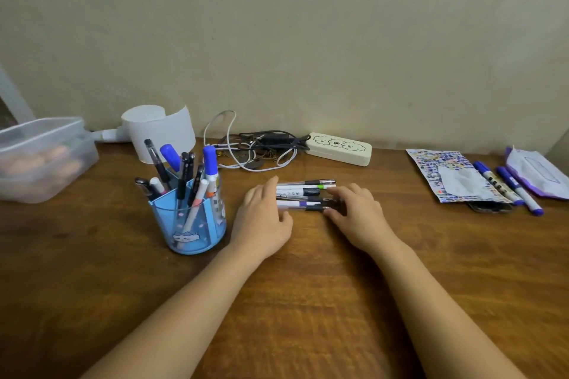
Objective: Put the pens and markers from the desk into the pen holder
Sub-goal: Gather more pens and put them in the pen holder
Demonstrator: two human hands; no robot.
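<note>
A blue pen holder (197,229) stands left of centre on the wooden desk, with several pens and blue-capped markers upright in it. A bundle of several pens (303,195) lies side by side in the middle of the desk. My left hand (263,218) cups the bundle's left end, and my right hand (358,212) presses against its right end, fingers curled on the pens. Two blue markers (508,186) lie at the far right, apart from both hands.
A clear plastic box (40,157) sits at the far left. A white lamp (160,129), tangled cables (261,148) and a cream case (340,149) line the wall. A patterned packet (446,177) and a purple pouch (537,174) lie at the right.
</note>
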